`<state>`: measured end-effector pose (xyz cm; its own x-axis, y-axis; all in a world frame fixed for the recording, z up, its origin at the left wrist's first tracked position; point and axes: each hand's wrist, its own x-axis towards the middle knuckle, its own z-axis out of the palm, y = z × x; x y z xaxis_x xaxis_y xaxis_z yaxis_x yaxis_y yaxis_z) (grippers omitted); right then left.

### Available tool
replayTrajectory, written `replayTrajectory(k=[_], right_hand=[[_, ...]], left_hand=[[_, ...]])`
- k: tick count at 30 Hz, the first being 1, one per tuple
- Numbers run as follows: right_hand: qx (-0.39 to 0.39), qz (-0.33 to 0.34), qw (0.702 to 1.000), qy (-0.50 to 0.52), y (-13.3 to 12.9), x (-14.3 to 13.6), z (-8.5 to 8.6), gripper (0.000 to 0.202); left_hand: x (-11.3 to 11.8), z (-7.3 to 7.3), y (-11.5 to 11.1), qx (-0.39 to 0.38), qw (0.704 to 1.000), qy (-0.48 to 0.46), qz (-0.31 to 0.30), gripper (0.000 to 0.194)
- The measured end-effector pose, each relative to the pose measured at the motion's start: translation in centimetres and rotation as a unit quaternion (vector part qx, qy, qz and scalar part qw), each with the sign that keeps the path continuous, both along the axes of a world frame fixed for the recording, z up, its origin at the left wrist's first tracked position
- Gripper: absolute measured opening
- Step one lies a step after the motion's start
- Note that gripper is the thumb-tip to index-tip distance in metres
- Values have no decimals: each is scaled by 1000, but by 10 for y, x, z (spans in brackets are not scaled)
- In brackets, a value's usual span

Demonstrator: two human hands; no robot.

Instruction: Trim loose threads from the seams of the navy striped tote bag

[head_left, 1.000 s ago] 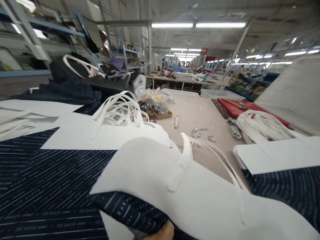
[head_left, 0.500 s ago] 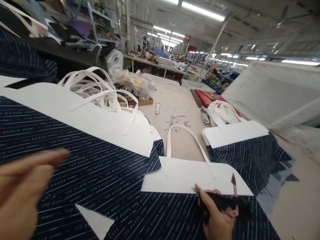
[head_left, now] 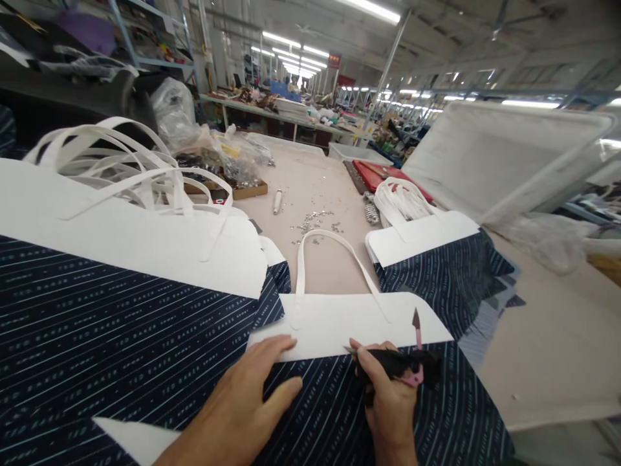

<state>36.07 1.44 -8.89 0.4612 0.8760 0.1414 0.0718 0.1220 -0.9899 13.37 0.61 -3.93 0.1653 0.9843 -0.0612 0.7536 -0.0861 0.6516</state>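
A white panel with a looped white strap is joined to dark blue striped, lettered fabric. My left hand lies on the panel's left part and the fabric, thumb and fingers apart. On the right, my right hand is closed around a black tool, its thin metal tip near the panel's lower edge. Pink-handled scissors also stick out of that hand, one pointed blade upward. Beside my left hand, a larger stack of white-topped striped pieces covers the left.
Another strapped stack lies at the right. Small metal pieces and a white cylinder are on the pale table. Behind are plastic bags, a cardboard tray, a red item and a large white bin.
My left hand has come from the far left onto the white panel's left part. The view has shifted right, and my right hand still holds the tools near the panel's lower edge.
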Motion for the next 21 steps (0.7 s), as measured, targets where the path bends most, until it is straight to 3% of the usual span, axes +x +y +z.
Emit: replayTrajectory(k=[4, 7, 11, 18, 21], right_hand=[[14, 4, 1000, 27, -2, 0, 0, 16], [17, 15, 999, 33, -3, 0, 1, 15], [15, 35, 999, 13, -5, 0, 4, 16], [27, 55, 997, -56, -3, 7, 7, 13], [29, 31, 999, 5, -3, 5, 4, 14]], left_hand=[[31, 11, 60, 82, 994, 77, -10, 43], [39, 7, 85, 101, 987, 128, 0, 34], [41, 11, 89, 113, 983, 144, 2, 32], [22, 50, 82, 53, 997, 54, 11, 37], [5, 61, 70, -17, 999, -37, 5, 51]])
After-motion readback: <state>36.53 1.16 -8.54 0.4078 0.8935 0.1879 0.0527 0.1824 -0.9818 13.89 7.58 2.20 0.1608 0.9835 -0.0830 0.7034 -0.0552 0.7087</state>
